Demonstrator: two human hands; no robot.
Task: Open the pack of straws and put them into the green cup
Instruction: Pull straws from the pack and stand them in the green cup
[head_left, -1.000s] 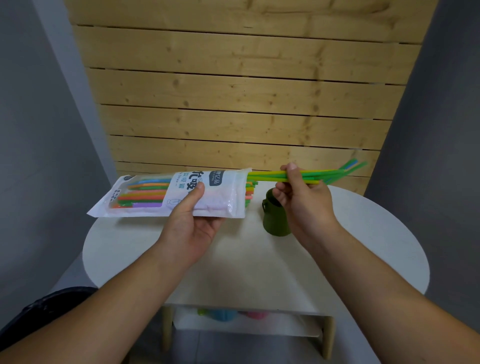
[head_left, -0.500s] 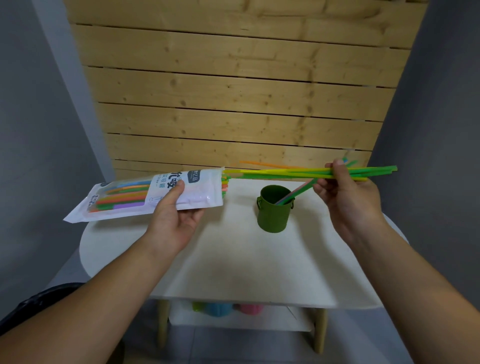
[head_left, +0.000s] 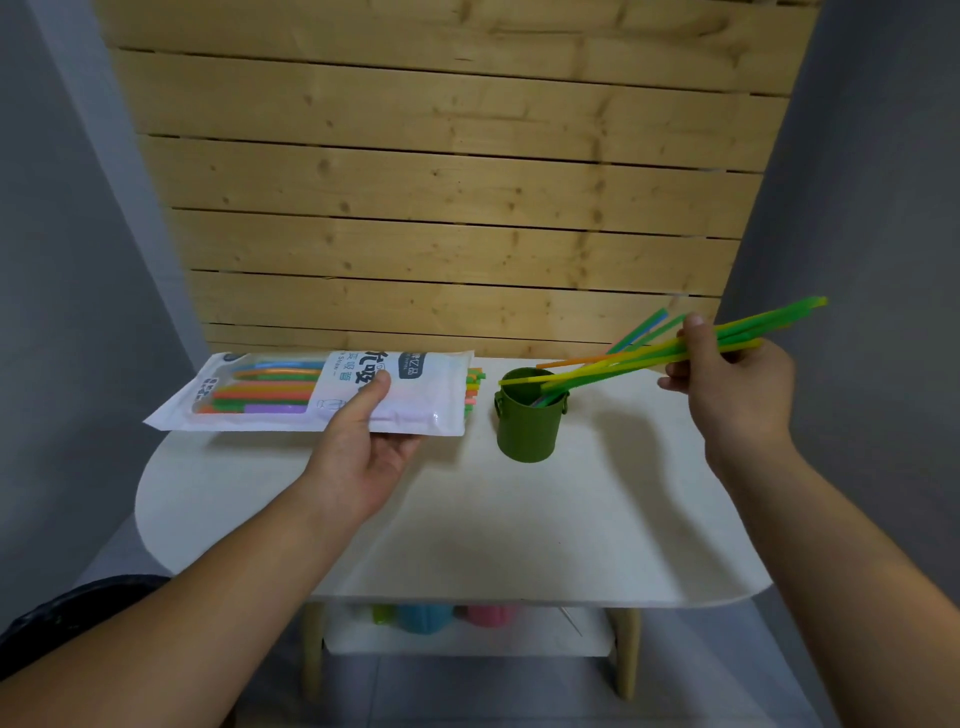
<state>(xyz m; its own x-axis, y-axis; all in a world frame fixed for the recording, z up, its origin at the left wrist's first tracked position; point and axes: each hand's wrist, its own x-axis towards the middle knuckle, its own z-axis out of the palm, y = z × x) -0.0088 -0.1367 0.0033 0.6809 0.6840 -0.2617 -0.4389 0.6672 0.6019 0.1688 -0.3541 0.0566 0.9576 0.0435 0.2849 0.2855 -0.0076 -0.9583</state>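
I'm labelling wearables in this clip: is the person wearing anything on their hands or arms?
Nothing shows. The left hand and right hand are bare, with no gloves, rings, watch or bands in view. Both forearms are uncovered to the frame's edge, so no sleeves appear.

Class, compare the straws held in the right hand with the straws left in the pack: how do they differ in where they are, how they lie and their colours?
The straws in the right hand are bare and free of the wrapper; the straws in the pack sit inside it, held by the left hand. The held bunch slants down toward the green cup; the packed ones lie about level. The held ones look mostly green and yellow; the packed ones include orange, blue and purple. Both are long, thin and colourful.
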